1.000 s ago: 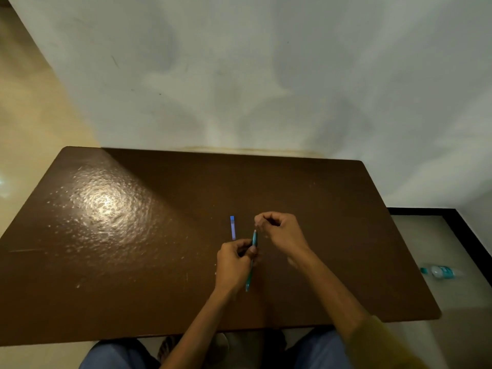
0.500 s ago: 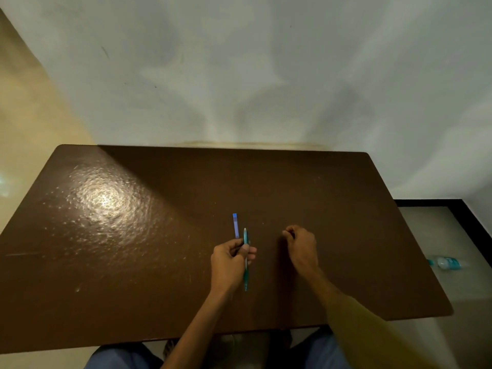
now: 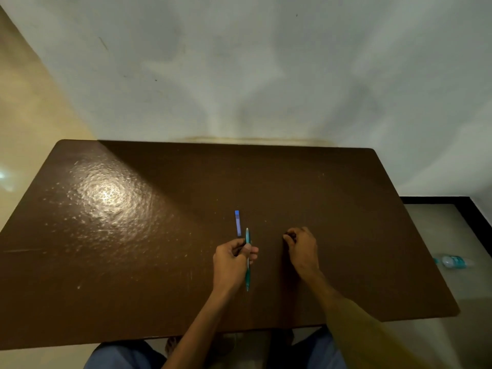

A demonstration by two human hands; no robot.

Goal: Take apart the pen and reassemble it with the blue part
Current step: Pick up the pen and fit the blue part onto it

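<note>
Between the left hand's [image 3: 233, 258] thumb and fingers sits the teal pen [image 3: 247, 258], pinched mid-barrel, tip end toward the blue part [image 3: 237, 223] lying just beyond on the table [image 3: 133, 262]. Well apart, the right hand [image 3: 302, 247] rests curled; whether it holds anything I cannot tell. Light, stiff, slick plastic probably: grip near the joints.

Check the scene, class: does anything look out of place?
Only one thing: a water bottle lies on its side on the floor right of the table. The pen and blue part look normal.
</note>
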